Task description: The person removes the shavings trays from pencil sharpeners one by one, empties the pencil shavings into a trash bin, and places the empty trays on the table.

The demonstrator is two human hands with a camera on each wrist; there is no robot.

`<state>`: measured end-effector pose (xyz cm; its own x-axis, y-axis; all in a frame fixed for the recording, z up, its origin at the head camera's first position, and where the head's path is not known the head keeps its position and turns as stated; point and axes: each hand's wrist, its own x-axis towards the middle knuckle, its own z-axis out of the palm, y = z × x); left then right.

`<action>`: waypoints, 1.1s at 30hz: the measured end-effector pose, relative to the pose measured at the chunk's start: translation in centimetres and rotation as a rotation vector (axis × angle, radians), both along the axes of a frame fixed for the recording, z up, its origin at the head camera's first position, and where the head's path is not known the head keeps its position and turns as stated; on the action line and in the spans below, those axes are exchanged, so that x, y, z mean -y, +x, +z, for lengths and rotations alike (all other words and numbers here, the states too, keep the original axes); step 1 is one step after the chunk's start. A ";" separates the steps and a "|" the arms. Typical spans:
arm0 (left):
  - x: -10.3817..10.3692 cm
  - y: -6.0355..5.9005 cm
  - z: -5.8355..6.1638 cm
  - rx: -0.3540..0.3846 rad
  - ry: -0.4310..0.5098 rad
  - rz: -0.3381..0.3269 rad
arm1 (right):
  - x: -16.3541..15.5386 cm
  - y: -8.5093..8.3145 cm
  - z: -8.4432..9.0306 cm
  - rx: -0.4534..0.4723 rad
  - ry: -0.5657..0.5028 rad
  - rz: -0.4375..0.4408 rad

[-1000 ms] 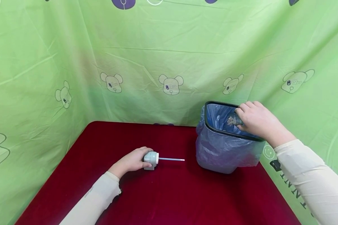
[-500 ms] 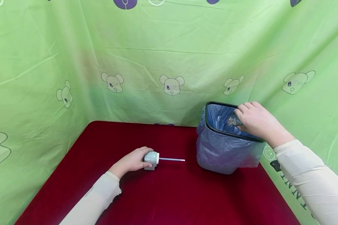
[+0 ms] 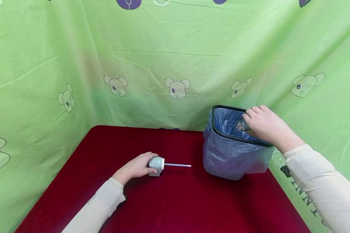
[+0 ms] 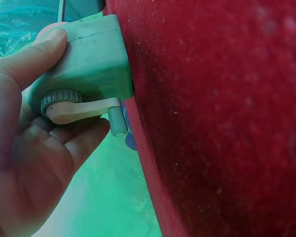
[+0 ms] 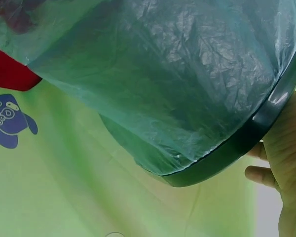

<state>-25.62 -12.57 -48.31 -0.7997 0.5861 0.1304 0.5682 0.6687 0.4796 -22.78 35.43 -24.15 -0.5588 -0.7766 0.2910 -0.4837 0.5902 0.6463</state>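
My left hand (image 3: 138,165) grips a pale green pencil sharpener (image 3: 156,165) on the table. A light-coloured pencil (image 3: 178,165) sticks out of its right side. In the left wrist view, the sharpener's crank handle (image 4: 84,109) faces the palm, with the thumb on the body above. My right hand (image 3: 266,126) reaches over the right side of a lined trash bin (image 3: 236,161). It holds a small dark see-through container (image 3: 245,124), mostly hidden by the fingers, with pencil shavings (image 3: 239,126) at its mouth. In the right wrist view, the bin's black rim (image 5: 227,158) hides most of that hand.
A bluish plastic bag (image 3: 221,121) lines the bin and hangs over its outside. The bin stands at the right back of the red-covered table (image 3: 128,139). Green printed curtains (image 3: 145,64) close in the back and both sides.
The container in my right hand has tilted very slightly inside the bin's mouth, and less of it shows. My left hand, the sharpener and the pencil stay where they were.
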 end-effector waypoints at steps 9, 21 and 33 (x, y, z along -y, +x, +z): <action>0.0 0.3 0.2 0.018 0.009 -0.010 | -0.5 -0.3 -0.1 -0.014 0.006 0.028; 0.0 0.2 0.3 0.010 0.005 -0.012 | -0.5 -0.4 -0.1 -0.031 0.030 0.034; 0.0 0.3 0.3 0.011 -0.002 -0.014 | -0.5 -0.6 -0.1 -0.046 0.049 0.076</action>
